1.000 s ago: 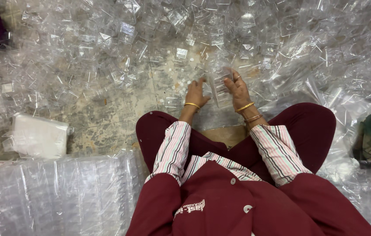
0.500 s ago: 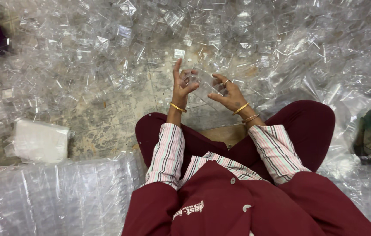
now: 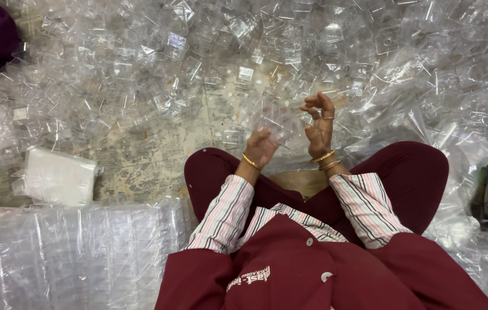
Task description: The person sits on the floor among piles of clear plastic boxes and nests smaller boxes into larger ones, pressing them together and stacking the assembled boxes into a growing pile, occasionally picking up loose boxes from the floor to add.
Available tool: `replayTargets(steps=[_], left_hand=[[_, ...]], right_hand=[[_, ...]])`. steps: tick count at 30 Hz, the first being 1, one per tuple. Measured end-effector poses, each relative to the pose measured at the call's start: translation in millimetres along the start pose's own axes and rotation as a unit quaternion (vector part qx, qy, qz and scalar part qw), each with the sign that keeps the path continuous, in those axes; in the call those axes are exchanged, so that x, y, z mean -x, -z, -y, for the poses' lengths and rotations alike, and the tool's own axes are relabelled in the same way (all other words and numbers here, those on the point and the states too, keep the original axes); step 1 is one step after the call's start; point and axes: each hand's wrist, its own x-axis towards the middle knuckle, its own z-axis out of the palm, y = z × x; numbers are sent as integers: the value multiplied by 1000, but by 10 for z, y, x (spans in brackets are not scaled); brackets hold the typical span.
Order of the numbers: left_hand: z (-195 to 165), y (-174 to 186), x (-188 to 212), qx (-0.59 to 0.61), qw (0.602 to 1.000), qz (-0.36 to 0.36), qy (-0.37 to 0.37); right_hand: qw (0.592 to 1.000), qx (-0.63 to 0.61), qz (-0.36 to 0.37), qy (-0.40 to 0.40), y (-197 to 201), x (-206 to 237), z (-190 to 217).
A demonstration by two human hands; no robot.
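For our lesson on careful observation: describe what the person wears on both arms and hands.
Both forearms wear striped sleeves in white, pink and green, under a maroon garment. The left hand has one gold bangle at the wrist; the right hand has two gold bangles and a ring.

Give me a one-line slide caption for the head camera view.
Seated person's left hand and right hand hold a clear plastic piece above a floor heaped with similar pieces.

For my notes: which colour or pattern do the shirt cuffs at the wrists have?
The cuffs are white with thin pink and green stripes, seen in the head view.
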Motion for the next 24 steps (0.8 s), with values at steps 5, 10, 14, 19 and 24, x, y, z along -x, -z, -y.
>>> replayTargets(steps=[5,10,14,19,24], left_hand=[[111,-40,94,25,999,-4,29],[80,-113,139,-87,995,-42,-32],[-235,-64,148,-124,978,-86,-143],[-1397,213,293,-418,821,-231,-312],[-2063,534,460,-495,693,-413,-323]], right_hand=[[999,-26,-19,18,-32,17,-21],[999,17,40,15,-40,24,-30],[991,101,86,12,-11,12,-32],[984,171,60,-7,32,-30,-60],[965,258,49,-23,18,-52,-152]])
